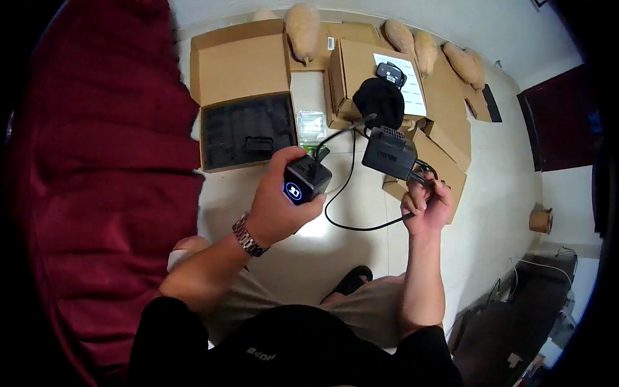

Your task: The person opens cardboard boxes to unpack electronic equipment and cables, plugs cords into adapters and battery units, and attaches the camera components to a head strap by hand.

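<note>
My left hand [274, 197] is wrapped round a black power bank [308, 175] with a glowing round display on its end. A black cable [354, 228] plugs into its top and loops down toward my right hand [429, 205]. The fingers of that hand are closed on the cable near a black, box-shaped device [389, 155] with a vented top. Cable leads come out of the device's right side, by my fingertips. What holds the device up cannot be made out.
Ahead lies an open carton [240, 64] with black foam [242, 119] inside. A clear plastic pack [312, 126] is beside it. A black cap [379, 103] rests against a closed carton [351, 64]. Several squashes [303, 32] line the wall. Red cloth [116, 193] covers the left side.
</note>
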The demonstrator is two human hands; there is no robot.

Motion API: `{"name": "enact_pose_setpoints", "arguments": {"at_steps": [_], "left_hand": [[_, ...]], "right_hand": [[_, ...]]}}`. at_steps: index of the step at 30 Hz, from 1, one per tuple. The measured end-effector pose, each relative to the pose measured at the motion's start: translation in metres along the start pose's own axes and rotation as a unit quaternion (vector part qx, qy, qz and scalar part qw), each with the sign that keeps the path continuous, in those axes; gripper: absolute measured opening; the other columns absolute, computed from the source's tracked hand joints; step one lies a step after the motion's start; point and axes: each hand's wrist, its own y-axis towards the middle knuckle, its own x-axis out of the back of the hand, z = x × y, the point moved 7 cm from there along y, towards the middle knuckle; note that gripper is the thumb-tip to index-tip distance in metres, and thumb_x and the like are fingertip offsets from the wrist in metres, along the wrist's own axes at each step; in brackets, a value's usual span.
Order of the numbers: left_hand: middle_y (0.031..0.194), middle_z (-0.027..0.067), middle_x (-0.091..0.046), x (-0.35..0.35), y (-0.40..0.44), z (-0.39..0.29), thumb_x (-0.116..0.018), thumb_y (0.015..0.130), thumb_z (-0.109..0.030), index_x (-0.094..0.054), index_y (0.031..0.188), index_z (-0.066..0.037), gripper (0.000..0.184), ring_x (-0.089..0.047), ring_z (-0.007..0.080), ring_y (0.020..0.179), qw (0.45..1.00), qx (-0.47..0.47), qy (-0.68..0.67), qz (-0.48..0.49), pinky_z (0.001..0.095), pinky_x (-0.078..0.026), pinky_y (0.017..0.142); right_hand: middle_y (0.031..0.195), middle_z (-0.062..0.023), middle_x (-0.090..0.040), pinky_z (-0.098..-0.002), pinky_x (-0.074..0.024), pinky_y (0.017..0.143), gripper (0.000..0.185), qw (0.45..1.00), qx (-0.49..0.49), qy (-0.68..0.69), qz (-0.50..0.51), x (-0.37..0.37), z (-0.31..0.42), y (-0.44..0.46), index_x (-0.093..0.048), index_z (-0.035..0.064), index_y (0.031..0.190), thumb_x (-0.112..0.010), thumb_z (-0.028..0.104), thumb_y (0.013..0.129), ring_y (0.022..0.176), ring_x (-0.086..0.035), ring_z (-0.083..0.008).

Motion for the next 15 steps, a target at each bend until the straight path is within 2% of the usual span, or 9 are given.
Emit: {"name": "enact_pose_setpoints", "arguments": {"at_steps": [3,5,7,9,11,12,14,15], "left_hand": [[0.110,0.0076,-0.056,-0.001,-0.001,-0.004,-0.077,0.071,-0.003,-0.043,0.131,-0.009,0.069,-0.058,0.0147,0.098,0.999,-0.029,0.020,-0.004,0.0303,-0.049,0.090],[0.103,0.0121,-0.062,0.003,0.000,-0.008,-0.079,0.072,-0.010,-0.043,0.129,-0.010,0.068,-0.065,0.0203,0.090,0.995,-0.059,0.066,-0.039,0.0343,-0.053,0.080],[0.102,0.0123,-0.062,0.004,0.000,-0.007,-0.079,0.072,-0.010,-0.043,0.129,-0.010,0.067,-0.065,0.0213,0.090,0.995,-0.060,0.061,-0.042,0.0347,-0.053,0.080],[0.102,0.0125,-0.063,0.004,0.000,-0.007,-0.079,0.071,-0.010,-0.044,0.129,-0.009,0.067,-0.065,0.0222,0.089,0.995,-0.062,0.056,-0.045,0.0351,-0.053,0.079],[0.102,0.0149,-0.061,0.005,-0.002,-0.016,-0.079,0.070,-0.009,-0.044,0.128,-0.008,0.068,-0.065,0.0277,0.088,0.982,-0.114,0.136,-0.065,0.0377,-0.053,0.079],[0.102,0.0149,-0.061,0.006,-0.003,-0.016,-0.079,0.070,-0.009,-0.044,0.128,-0.008,0.068,-0.065,0.0277,0.088,0.982,-0.115,0.136,-0.065,0.0377,-0.053,0.079],[0.112,0.0139,-0.057,0.005,-0.006,-0.021,-0.082,0.067,-0.006,-0.044,0.129,-0.007,0.072,-0.061,0.0252,0.100,0.964,-0.155,0.204,-0.073,0.0348,-0.050,0.089],[0.112,0.0139,-0.057,0.006,-0.007,-0.020,-0.082,0.067,-0.006,-0.044,0.129,-0.007,0.072,-0.061,0.0252,0.100,0.964,-0.156,0.204,-0.072,0.0348,-0.050,0.089]], "right_hand": [[0.099,-0.0056,-0.071,-0.0274,-0.0333,0.040,0.026,1.000,-0.004,0.010,0.011,-0.001,-0.001,0.001,-0.065,0.0009,0.105,-0.052,0.014,0.086,0.045,-0.043,-0.0155],[0.098,-0.0058,-0.071,-0.0273,-0.0332,0.040,0.026,1.000,-0.007,0.006,0.011,-0.001,-0.001,0.002,-0.065,0.0007,0.105,-0.052,0.014,0.086,0.045,-0.043,-0.0156],[0.098,-0.0060,-0.071,-0.0271,-0.0331,0.040,0.026,1.000,-0.010,0.002,0.011,-0.002,-0.003,0.002,-0.065,0.0005,0.105,-0.052,0.014,0.086,0.045,-0.043,-0.0157],[0.093,-0.0098,-0.070,-0.0274,-0.0336,0.040,0.024,1.000,0.003,-0.021,0.018,-0.010,-0.003,0.002,-0.065,-0.0001,0.102,-0.054,0.014,0.086,0.045,-0.044,-0.0166],[0.090,-0.0120,-0.068,-0.0276,-0.0341,0.041,0.023,0.999,0.004,-0.046,0.013,-0.017,-0.005,0.001,-0.064,-0.0003,0.100,-0.055,0.014,0.086,0.045,-0.044,-0.0172],[0.086,-0.0141,-0.067,-0.0278,-0.0346,0.041,0.021,0.998,0.007,-0.069,0.008,-0.019,-0.005,0.001,-0.064,-0.0005,0.098,-0.056,0.014,0.085,0.045,-0.045,-0.0178],[0.081,-0.0148,-0.065,-0.0280,-0.0348,0.041,0.020,0.995,0.016,-0.098,-0.012,-0.016,-0.005,-0.001,-0.063,-0.0004,0.097,-0.057,0.014,0.084,0.045,-0.045,-0.0181],[0.077,-0.0155,-0.062,-0.0281,-0.0350,0.041,0.019,0.991,0.024,-0.127,-0.032,-0.014,-0.004,-0.002,-0.062,-0.0003,0.096,-0.058,0.014,0.084,0.045,-0.046,-0.0184]]}}
